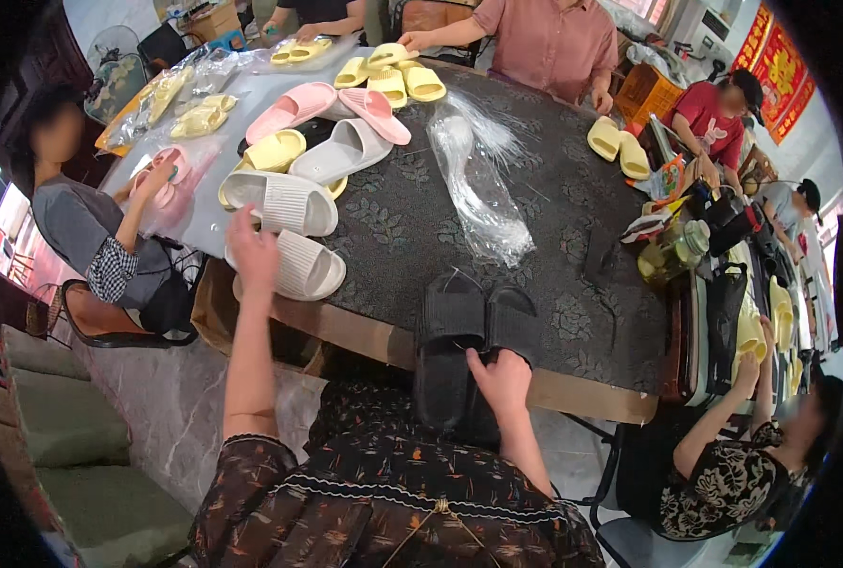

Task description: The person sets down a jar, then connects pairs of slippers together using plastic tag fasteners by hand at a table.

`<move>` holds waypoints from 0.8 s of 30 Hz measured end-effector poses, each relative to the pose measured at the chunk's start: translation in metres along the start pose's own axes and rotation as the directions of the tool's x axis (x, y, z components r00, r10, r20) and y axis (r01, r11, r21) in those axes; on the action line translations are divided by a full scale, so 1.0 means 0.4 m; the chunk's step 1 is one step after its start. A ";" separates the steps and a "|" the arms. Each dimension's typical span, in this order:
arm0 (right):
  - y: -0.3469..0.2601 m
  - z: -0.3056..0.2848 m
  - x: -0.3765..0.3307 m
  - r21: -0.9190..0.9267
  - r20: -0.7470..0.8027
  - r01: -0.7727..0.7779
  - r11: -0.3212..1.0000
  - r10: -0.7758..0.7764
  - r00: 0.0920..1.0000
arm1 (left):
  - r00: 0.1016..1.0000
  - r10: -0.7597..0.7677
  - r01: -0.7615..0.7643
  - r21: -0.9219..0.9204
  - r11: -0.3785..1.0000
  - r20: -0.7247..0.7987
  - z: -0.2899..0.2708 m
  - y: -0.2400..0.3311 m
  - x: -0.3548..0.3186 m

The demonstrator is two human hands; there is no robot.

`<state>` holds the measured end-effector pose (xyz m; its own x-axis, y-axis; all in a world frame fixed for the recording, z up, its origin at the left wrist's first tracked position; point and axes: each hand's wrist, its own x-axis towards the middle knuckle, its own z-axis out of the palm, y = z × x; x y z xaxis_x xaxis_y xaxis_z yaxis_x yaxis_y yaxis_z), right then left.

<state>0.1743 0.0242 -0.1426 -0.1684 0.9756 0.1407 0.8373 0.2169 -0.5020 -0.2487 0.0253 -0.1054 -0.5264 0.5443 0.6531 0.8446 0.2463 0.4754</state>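
Near the table's front edge, my right hand [500,379] is closed on a pair of black slide slippers [452,312], thumb on top. They overhang the edge toward my lap. My left hand [253,251] is over the left side of the slipper pile, fingers apart and slightly blurred, beside a pair of grey ribbed slippers [294,204]; whether it touches them is hard to see. Behind these lie another grey slipper [341,151], a yellow slipper [275,150] and pink slippers [294,109].
Clear plastic bags [478,180] lie mid-table on the dark patterned cover [573,227]. Yellow slippers [620,147] sit far right, near a glass jar [677,251]. At left, a person handles pink slippers [161,180]; across, another person's hand [414,41] reaches toward yellow slippers. More people work at right.
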 end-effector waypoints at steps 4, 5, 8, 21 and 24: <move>0.061 -0.026 -0.026 0.006 -0.012 -0.054 0.999 0.054 0.998 | 0.924 0.067 -0.150 0.198 0.969 0.376 -0.013 -0.163 0.039; 0.058 -0.042 -0.027 0.037 0.001 -0.075 0.997 0.075 0.997 | 0.868 0.060 -0.158 0.158 0.975 0.493 -0.015 -0.171 0.040; 0.077 -0.083 -0.038 0.026 -0.076 -0.069 0.997 0.070 0.995 | 0.854 0.147 -0.172 0.004 0.985 0.499 0.029 -0.228 0.018; 0.433 -0.354 -0.035 -0.204 -0.406 -0.547 0.812 0.438 0.802 | 0.561 0.037 0.406 -0.314 0.858 0.827 0.051 0.267 -0.204; 0.463 -0.393 0.026 -0.102 -0.440 -0.598 0.795 0.503 0.743 | 0.376 0.050 0.769 -0.342 0.540 0.925 0.093 0.332 -0.289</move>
<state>0.4093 0.0693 -0.1000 0.5253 0.8199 0.2275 0.8190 -0.4147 -0.3965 -0.0719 0.0251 -0.1396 -0.0647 0.9590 -0.2761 0.0183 0.2777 0.9605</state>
